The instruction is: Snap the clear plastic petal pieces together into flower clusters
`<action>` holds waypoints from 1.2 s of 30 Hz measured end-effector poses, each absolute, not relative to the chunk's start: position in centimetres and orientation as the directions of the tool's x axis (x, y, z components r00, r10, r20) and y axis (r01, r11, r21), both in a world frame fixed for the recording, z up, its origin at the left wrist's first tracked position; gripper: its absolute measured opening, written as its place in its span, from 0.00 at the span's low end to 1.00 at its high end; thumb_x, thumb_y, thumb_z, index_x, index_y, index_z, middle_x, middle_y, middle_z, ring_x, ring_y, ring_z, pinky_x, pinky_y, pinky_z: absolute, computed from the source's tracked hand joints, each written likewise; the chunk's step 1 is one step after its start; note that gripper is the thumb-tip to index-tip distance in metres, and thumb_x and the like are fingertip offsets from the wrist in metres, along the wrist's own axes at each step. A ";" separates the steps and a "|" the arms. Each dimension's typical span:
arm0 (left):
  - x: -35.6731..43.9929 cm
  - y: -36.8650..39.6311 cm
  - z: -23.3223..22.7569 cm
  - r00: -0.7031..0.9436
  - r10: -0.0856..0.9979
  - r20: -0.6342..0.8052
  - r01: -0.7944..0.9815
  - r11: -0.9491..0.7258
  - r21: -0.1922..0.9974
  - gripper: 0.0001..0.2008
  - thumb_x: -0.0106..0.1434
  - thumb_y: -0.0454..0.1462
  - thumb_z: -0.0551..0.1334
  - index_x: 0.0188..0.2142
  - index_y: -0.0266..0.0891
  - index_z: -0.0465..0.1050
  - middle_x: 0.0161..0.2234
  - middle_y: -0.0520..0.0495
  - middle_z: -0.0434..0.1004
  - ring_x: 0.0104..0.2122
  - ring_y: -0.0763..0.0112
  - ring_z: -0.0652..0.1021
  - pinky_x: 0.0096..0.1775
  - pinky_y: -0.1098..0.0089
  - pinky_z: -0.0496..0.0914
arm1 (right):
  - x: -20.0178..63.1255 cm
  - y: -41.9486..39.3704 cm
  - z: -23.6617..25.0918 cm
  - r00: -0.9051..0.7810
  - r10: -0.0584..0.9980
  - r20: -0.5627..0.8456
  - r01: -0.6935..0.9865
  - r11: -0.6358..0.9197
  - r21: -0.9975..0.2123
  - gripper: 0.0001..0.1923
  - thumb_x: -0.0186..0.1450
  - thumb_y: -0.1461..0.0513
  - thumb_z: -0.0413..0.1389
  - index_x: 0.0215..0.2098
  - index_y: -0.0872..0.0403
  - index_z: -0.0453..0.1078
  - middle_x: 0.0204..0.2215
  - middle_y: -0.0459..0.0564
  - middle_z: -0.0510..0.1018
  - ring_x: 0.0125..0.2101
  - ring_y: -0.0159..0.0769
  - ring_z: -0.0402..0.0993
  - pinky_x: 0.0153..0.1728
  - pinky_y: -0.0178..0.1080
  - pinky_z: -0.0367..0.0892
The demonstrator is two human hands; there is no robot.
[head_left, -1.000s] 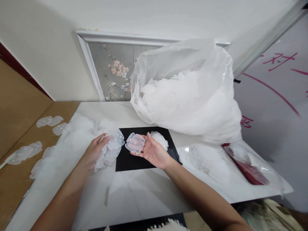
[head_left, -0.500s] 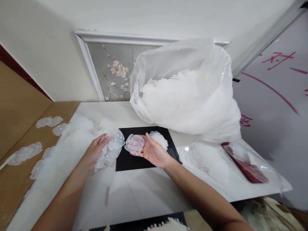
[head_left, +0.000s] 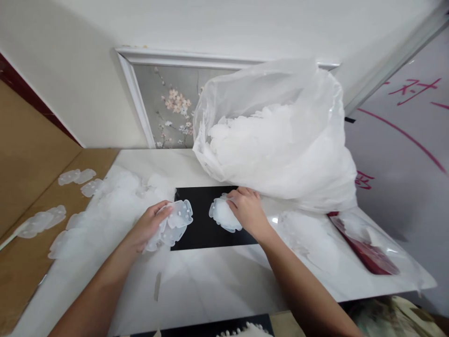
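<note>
A fanned stack of dotted translucent pieces (head_left: 172, 225) is gripped by the left hand (head_left: 149, 226) fingers. The small pile of pieces (head_left: 222, 215) on the black panel (head_left: 199, 220), toward the counter's far edge, is pressed under the curled right hand (head_left: 246, 207) fingers.

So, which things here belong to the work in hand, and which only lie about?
In the work:
- left hand holding a fan of translucent pieces
- right hand on a small stack
- big bag of pieces

Lying about:
- red packet
- flower picture
- loose pieces on cardboard
</note>
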State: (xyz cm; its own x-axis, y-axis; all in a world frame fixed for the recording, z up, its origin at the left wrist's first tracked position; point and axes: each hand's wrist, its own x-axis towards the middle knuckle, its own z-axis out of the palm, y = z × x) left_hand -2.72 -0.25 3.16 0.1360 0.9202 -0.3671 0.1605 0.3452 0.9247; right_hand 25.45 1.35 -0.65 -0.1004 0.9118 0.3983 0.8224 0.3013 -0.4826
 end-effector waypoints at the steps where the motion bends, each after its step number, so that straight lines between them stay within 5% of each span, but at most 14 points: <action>1: -2.7 -0.3 3.1 0.142 0.920 -0.365 0.166 0.341 0.925 0.21 0.55 0.52 0.66 0.39 0.39 0.75 0.26 0.51 0.77 0.25 0.68 0.76 0.27 0.73 0.66 | 25.4 1.3 -0.7 -0.111 0.889 0.445 0.857 0.312 -0.411 0.07 0.65 0.64 0.53 0.33 0.52 0.74 0.33 0.56 0.75 0.39 0.48 0.69 0.43 0.50 0.60; 5: -2.6 -0.4 3.0 0.167 0.917 -0.362 0.175 0.334 0.926 0.20 0.55 0.52 0.66 0.39 0.40 0.76 0.27 0.51 0.78 0.26 0.67 0.76 0.27 0.72 0.67 | 23.6 0.3 -0.1 -0.204 0.804 0.558 0.863 0.417 -0.285 0.09 0.66 0.67 0.53 0.39 0.52 0.74 0.42 0.58 0.76 0.45 0.51 0.68 0.46 0.53 0.62; 12: -2.3 -0.3 2.3 0.172 0.931 -0.322 0.202 0.286 0.937 0.22 0.55 0.53 0.66 0.39 0.39 0.77 0.32 0.48 0.79 0.32 0.62 0.78 0.33 0.70 0.70 | 19.4 -0.9 -1.4 -0.543 0.651 0.530 0.512 0.758 -0.405 0.32 0.64 0.71 0.53 0.65 0.49 0.55 0.66 0.59 0.58 0.63 0.50 0.58 0.56 0.56 0.64; 18: -2.0 -0.7 3.0 0.244 0.916 -0.319 0.205 0.273 0.940 0.22 0.58 0.55 0.62 0.39 0.41 0.77 0.34 0.47 0.79 0.33 0.64 0.77 0.33 0.70 0.69 | 19.1 -0.9 -2.4 -0.528 0.630 0.569 0.474 0.775 -0.418 0.15 0.68 0.71 0.46 0.47 0.51 0.68 0.63 0.61 0.64 0.60 0.48 0.63 0.52 0.55 0.67; 25: -2.0 -0.7 3.1 0.211 0.925 -0.317 0.114 0.299 0.947 0.25 0.56 0.58 0.63 0.38 0.39 0.78 0.32 0.45 0.79 0.33 0.63 0.77 0.35 0.68 0.70 | 19.5 -1.1 -1.3 -0.487 0.650 0.583 0.383 0.759 -0.526 0.09 0.65 0.71 0.49 0.33 0.52 0.65 0.55 0.60 0.73 0.55 0.47 0.69 0.50 0.53 0.67; 28: -2.4 -0.5 3.0 0.214 0.921 -0.324 0.145 0.299 0.943 0.24 0.57 0.57 0.63 0.38 0.39 0.78 0.30 0.47 0.77 0.29 0.65 0.75 0.31 0.69 0.68 | 19.4 -1.6 -0.7 -0.411 0.772 0.485 0.197 0.595 -0.779 0.07 0.61 0.69 0.53 0.32 0.50 0.62 0.51 0.56 0.76 0.56 0.45 0.69 0.52 0.52 0.64; 31: -2.8 -0.3 3.0 0.217 0.906 -0.363 0.137 0.340 0.930 0.23 0.56 0.55 0.64 0.40 0.39 0.77 0.28 0.49 0.76 0.26 0.67 0.74 0.28 0.71 0.67 | 19.1 -1.8 -0.5 -0.274 0.935 0.227 -0.112 0.203 -0.973 0.07 0.62 0.64 0.55 0.31 0.50 0.58 0.34 0.46 0.78 0.39 0.38 0.76 0.41 0.42 0.69; 33: -3.1 -0.1 2.9 0.209 0.897 -0.389 0.093 0.378 0.921 0.23 0.54 0.52 0.67 0.42 0.39 0.77 0.28 0.50 0.76 0.26 0.68 0.74 0.27 0.72 0.67 | 19.1 -1.5 -0.5 -0.207 0.977 0.050 -0.327 -0.021 -0.945 0.10 0.60 0.61 0.58 0.31 0.50 0.59 0.23 0.38 0.71 0.25 0.30 0.69 0.29 0.34 0.65; 36: -3.5 0.2 2.9 0.172 0.896 -0.408 0.013 0.412 0.911 0.23 0.50 0.48 0.71 0.44 0.40 0.76 0.28 0.51 0.77 0.24 0.69 0.74 0.26 0.72 0.67 | 19.2 -0.9 -0.4 -0.232 0.966 -0.115 -0.546 -0.227 -0.806 0.15 0.55 0.60 0.65 0.35 0.50 0.63 0.24 0.37 0.71 0.23 0.27 0.67 0.26 0.31 0.64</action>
